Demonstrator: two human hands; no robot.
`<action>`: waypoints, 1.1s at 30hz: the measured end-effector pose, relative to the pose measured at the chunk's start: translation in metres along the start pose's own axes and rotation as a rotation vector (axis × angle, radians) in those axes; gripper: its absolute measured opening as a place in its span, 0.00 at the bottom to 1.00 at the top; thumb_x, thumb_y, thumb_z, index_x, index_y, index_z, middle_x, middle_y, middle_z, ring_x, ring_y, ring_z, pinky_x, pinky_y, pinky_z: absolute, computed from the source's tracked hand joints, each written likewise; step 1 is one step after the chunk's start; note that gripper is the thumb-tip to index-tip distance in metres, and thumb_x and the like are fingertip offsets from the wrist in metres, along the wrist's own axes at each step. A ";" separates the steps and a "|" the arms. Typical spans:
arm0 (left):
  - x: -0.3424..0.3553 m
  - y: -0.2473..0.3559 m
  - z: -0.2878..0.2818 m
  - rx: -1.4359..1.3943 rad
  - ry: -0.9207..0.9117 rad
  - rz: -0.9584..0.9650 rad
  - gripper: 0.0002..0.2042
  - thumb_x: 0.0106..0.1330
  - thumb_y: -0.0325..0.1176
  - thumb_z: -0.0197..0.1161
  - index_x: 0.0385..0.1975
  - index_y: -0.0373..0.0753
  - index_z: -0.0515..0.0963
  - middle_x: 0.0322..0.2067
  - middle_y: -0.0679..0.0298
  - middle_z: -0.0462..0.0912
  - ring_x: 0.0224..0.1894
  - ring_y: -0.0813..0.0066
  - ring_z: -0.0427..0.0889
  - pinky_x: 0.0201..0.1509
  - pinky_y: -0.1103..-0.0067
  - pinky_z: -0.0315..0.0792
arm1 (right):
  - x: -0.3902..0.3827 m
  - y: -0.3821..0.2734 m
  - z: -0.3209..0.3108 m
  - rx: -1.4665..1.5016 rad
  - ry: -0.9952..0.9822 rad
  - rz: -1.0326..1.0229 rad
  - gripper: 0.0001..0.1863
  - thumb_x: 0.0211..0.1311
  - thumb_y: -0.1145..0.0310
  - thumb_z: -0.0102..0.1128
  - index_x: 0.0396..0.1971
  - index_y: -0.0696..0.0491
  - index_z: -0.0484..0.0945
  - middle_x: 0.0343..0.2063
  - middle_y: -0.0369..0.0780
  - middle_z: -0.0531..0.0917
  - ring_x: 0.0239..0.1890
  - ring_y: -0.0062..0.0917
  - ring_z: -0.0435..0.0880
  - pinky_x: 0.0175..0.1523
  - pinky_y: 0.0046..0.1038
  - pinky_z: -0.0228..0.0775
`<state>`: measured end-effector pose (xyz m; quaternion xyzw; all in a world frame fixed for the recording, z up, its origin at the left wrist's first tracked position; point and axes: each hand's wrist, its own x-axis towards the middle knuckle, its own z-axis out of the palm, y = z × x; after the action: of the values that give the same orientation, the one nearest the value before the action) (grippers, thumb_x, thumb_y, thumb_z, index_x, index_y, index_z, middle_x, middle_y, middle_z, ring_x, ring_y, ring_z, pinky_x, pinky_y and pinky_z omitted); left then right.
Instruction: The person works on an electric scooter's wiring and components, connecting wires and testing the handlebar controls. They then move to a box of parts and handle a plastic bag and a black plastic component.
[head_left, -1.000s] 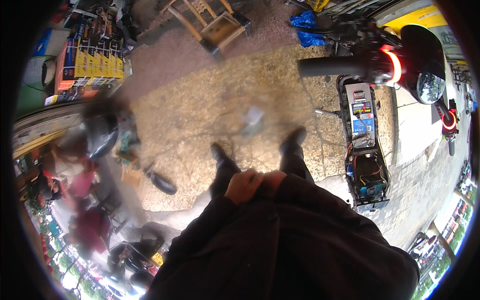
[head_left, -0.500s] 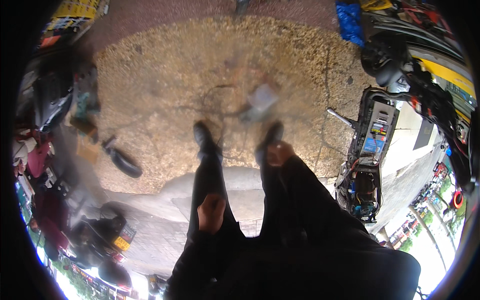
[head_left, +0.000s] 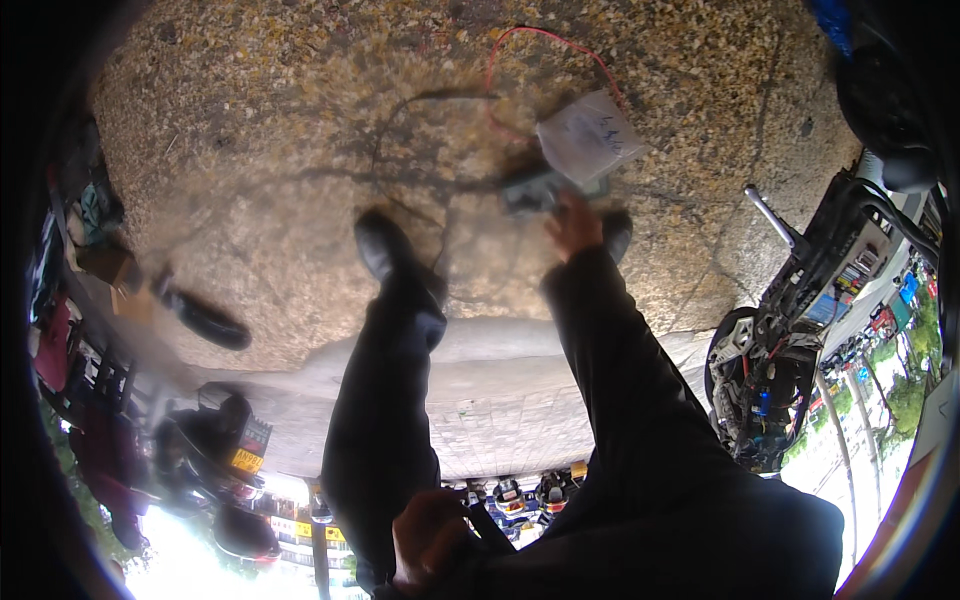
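Observation:
My right hand [head_left: 573, 225] reaches down beside my right boot, its blurred fingertips at a dark flat object [head_left: 530, 190] on the speckled ground; I cannot make out their grip. Partly over that object lies a small white packet [head_left: 588, 135] with handwriting, and a thin red loop of wire [head_left: 547, 33] runs round above it. My left hand [head_left: 430, 532] is low in the view by my left leg, fingers curled, with whatever is inside hidden. My left boot [head_left: 385, 245] stands left of the dark object.
A stripped scooter frame [head_left: 775, 370] with a metal lever is at my right. A black curved part [head_left: 205, 320] and a cardboard box [head_left: 110, 268] lie at left, near parked two-wheelers [head_left: 225, 460]. Blue sheeting [head_left: 832, 25] shows at upper right; more vehicles line the paved area behind me.
I have bent down: the ground items look larger. My right hand has moved forward from the thigh to the dark object; my left hand is now lower in the picture.

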<state>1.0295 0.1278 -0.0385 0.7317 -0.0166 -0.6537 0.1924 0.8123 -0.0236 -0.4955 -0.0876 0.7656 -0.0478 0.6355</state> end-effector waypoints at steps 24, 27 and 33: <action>-0.115 0.143 -0.041 0.028 0.079 0.649 0.33 0.51 0.27 0.72 0.59 0.32 0.68 0.51 0.50 0.77 0.54 0.55 0.78 0.57 0.67 0.72 | -0.563 -0.193 -0.004 -0.200 -0.969 -0.277 0.31 0.49 0.78 0.75 0.57 0.58 0.78 0.50 0.40 0.85 0.56 0.28 0.81 0.64 0.34 0.71; -0.171 0.176 -0.059 -0.153 -0.041 0.624 0.30 0.56 0.27 0.71 0.59 0.32 0.69 0.50 0.54 0.80 0.52 0.67 0.80 0.56 0.71 0.74 | -0.637 -0.214 0.009 -0.336 -1.012 -0.529 0.32 0.53 0.68 0.77 0.58 0.60 0.76 0.50 0.42 0.85 0.56 0.30 0.80 0.64 0.34 0.69; -0.289 0.234 -0.130 -0.148 -0.343 0.709 0.31 0.51 0.36 0.76 0.54 0.29 0.74 0.45 0.57 0.84 0.45 0.69 0.84 0.50 0.73 0.78 | -0.724 -0.258 0.018 -0.063 -0.883 -1.061 0.29 0.73 0.52 0.56 0.63 0.58 0.70 0.56 0.45 0.79 0.62 0.33 0.75 0.68 0.37 0.64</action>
<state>1.1661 0.0246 0.3168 0.5449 -0.2530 -0.6589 0.4527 0.9764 -0.1349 0.2470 -0.4798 0.2898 -0.2900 0.7757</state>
